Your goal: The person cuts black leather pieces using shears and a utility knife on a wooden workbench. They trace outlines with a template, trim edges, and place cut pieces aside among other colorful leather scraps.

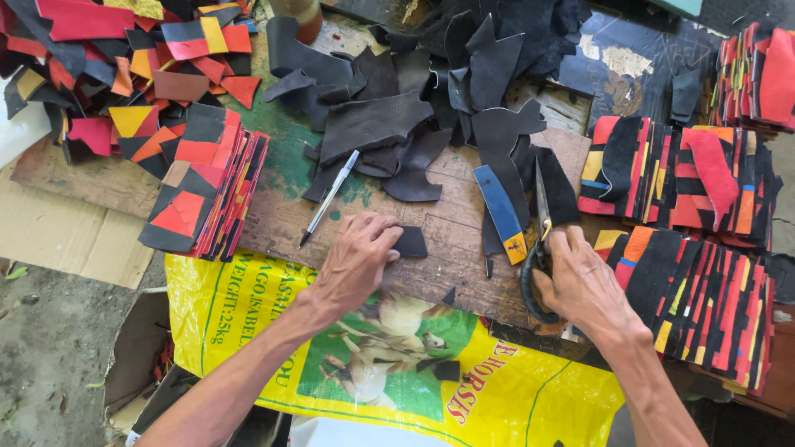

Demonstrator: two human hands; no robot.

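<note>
leather scraps (pixel 389 116): black | stacked pieces (pixel 207 186): red-black-yellow patchwork | sack (pixel 497 389): yellow, green print

- A worn wooden tabletop (pixel 447 223), smeared with green paint, carries the leather work.
- A loose heap of black offcuts (pixel 389 116) lies across its middle.
- Red, orange, yellow and black scraps (pixel 124 58) crowd the far left corner, with a fanned stack of patchwork pieces (pixel 207 186) beside them.
- A white pen (pixel 330 197) lies at a slant near the centre.
- More patchwork stacks (pixel 704 248) line the right edge.
- A yellow printed sack (pixel 248 306) hangs over the near edge.
</note>
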